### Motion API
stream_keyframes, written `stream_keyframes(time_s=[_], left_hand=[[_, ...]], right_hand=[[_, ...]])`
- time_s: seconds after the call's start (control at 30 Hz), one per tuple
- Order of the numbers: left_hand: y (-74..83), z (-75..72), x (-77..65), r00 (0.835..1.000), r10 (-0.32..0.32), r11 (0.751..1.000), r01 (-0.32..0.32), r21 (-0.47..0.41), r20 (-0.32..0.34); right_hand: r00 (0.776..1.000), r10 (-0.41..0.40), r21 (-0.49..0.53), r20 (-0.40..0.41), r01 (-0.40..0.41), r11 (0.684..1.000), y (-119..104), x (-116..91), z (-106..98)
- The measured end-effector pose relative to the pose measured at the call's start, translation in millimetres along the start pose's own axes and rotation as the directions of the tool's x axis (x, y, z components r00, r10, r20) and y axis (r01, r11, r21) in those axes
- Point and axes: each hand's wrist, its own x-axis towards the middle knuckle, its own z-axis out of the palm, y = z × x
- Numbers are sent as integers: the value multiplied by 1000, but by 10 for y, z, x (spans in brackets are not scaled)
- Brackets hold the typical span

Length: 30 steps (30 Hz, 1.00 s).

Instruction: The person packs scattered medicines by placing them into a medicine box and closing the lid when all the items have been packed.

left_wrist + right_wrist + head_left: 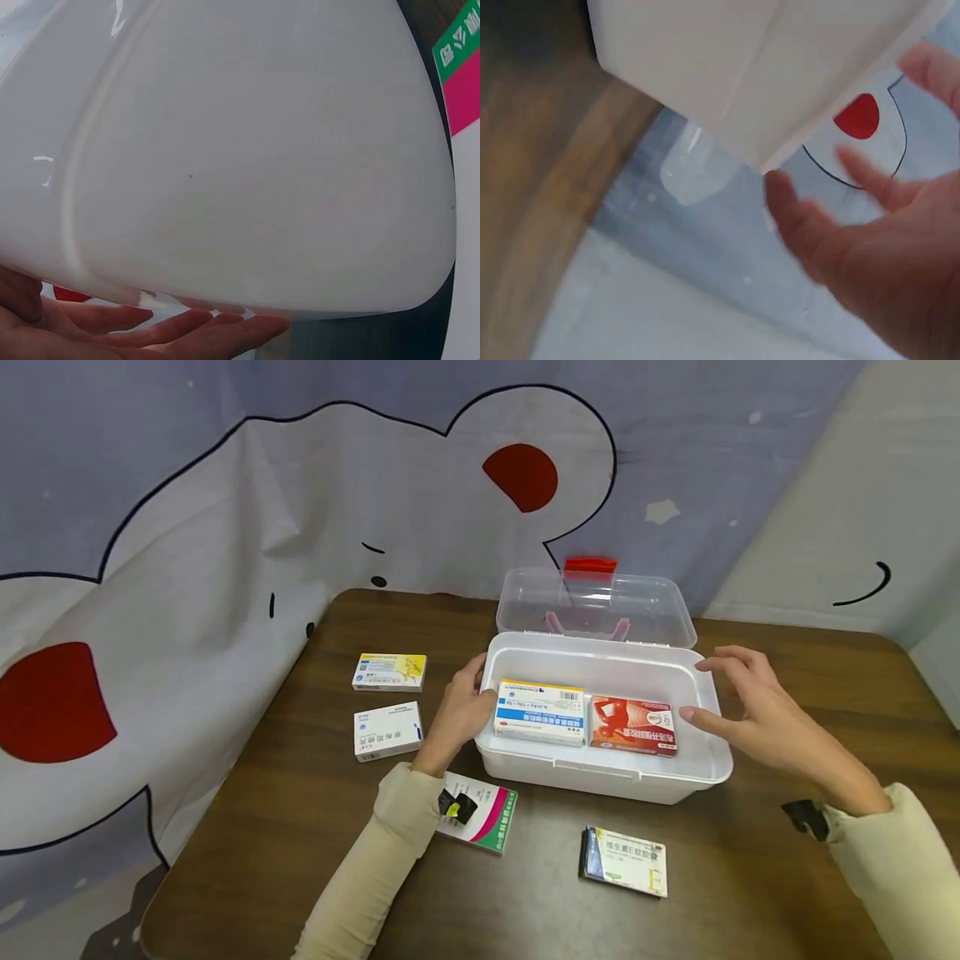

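A white plastic storage box (600, 768) stands on the table with its clear lid (600, 602) tipped back. Inside lie a white-and-blue medicine box (540, 714) and a red medicine box (633, 725), side by side. My left hand (457, 710) holds the storage box's left end, thumb at the rim; in the left wrist view its fingers (225, 334) stretch along the outer wall. At the opposite end, my right hand (765, 718) is spread around the right rim with nothing in it. The right wrist view shows its fingers (787, 202) apart, one tip right at the rim.
Left of the storage box lie a yellow-and-white medicine box (390, 672) and a white one (388, 730). A green-and-pink-edged box (487, 818) is partly under my left sleeve. In front lies a vitamin E box (626, 862). A printed curtain (420, 510) hangs behind the table (300, 827).
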Motion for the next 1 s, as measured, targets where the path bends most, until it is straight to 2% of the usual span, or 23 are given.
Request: stream_keyframes(time_s=[0.1, 0.2, 0.4, 0.63, 0.8, 0.93, 1.0], left_hand=[[0, -13, -7, 1000, -4, 1000, 4, -2, -6], [-6, -18, -4, 1000, -8, 1000, 8, -2, -10], [-17, -2, -1, 1000, -12, 1000, 11, -6, -3], [-22, 7, -2, 1000, -18, 1000, 18, -17, -6], [-15, 10, -4, 1000, -19, 1000, 19, -6, -1], [-13, 9, 0, 1000, -16, 1000, 16, -1, -4], [-18, 13, 1, 1000, -13, 1000, 13, 0, -7]], right_hand=[[995, 103, 91, 17, -104, 990, 64, -31, 42], [984, 169, 202, 54, -176, 963, 122, -29, 107], [969, 216, 313, 122, -244, 918, 164, -6, 252], [954, 255, 463, 158, -299, 834, 142, 22, 341], [956, 255, 482, 144, -293, 826, 142, 9, 373], [965, 245, 477, 89, -257, 840, 155, -4, 410], [969, 242, 440, 47, -238, 866, 162, -19, 427]])
